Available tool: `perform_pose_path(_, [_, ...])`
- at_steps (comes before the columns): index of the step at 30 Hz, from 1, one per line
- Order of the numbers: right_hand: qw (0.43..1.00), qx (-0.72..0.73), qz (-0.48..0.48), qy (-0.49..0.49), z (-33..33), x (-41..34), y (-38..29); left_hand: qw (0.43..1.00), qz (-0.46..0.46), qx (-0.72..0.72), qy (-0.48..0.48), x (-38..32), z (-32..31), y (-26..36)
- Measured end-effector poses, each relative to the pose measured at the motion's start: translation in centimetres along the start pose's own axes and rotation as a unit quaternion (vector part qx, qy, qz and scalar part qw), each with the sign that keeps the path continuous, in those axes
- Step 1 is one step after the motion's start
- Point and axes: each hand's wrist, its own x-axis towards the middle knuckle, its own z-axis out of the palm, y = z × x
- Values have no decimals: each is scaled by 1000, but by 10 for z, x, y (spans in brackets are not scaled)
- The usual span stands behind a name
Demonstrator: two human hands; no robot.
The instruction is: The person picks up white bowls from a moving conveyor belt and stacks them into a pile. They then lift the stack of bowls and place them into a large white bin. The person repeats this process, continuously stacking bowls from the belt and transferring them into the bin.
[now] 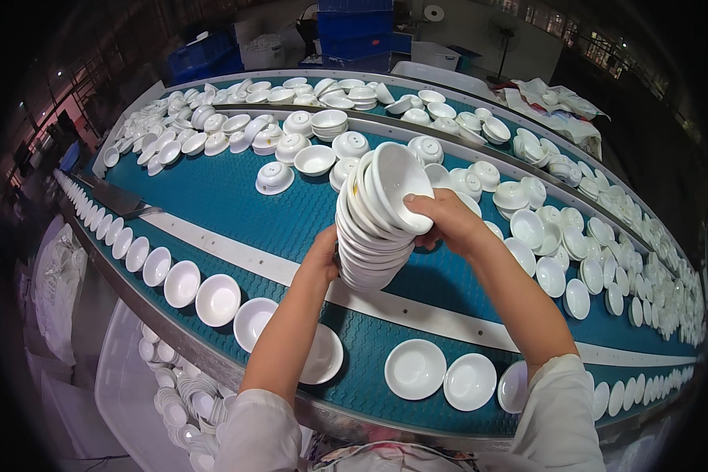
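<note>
A tall, tilted stack of white bowls (371,248) is between my hands, above the middle of the green conveyor belt (212,189). My left hand (324,253) grips the side of the stack, its fingers mostly hidden behind the bowls. My right hand (442,218) holds the top bowl (398,183) at its rim, thumb inside; that bowl leans against the others. Below my forearms, single bowls stand in a row on the near lane, among them one bowl (415,369) facing up. Many loose bowls (314,160) lie beyond the stack, some upside down.
A white divider strip (259,259) runs along the belt, with a metal guide plate (115,197) at its left. Below the near metal edge, a translucent tub (118,377) holds many small white dishes. Blue crates (354,29) and a standing fan (501,47) are behind the conveyor.
</note>
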Motion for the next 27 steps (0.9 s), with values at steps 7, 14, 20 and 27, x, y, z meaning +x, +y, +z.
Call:
perform_pose_path(7, [998, 53, -6, -27, -21, 4, 28, 951, 27, 239, 194, 1, 1, 0])
perform_pose_path(14, [890, 442, 99, 42, 16, -50, 36, 926, 5, 293, 238, -12, -9, 6])
perform_pose_path(20, [854, 499, 7, -148, 12, -63, 56, 917, 24, 298, 264, -39, -3, 33])
perform_pose_path(27, [910, 412, 2, 50, 68, -129, -35, 913, 125, 235, 310, -136, 21, 56])
